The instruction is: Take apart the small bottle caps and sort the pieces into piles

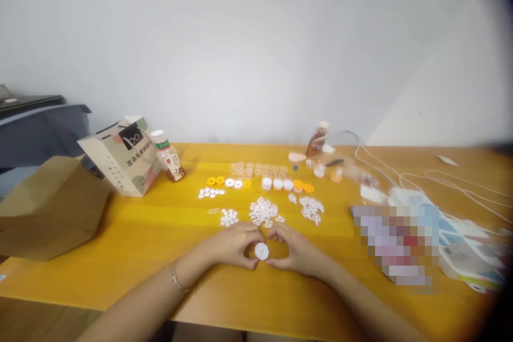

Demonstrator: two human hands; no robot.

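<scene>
A small white round disc-shaped piece (262, 251) is held up near the front of the table, between my two hands. My left hand (236, 246) curls its thumb and fingers around the left side of the disc. From the other side, my right hand (294, 248) has its bent fingers and thumb at the disc's right edge. Just beyond my hands lies a pile of white openwork pieces (263, 211). A cluster of small white round parts (229, 217) is left of that pile, and more openwork pieces (311, 208) are to the right.
Behind are rows of yellow and white round discs (277, 184) and small clear cups (248, 170). A paper bag (128, 160), a white-capped bottle (168, 157) and brown paper (52, 208) stand left. At right are a drink bottle (316, 141), cables (385, 163) and a blurred-out item (395, 248).
</scene>
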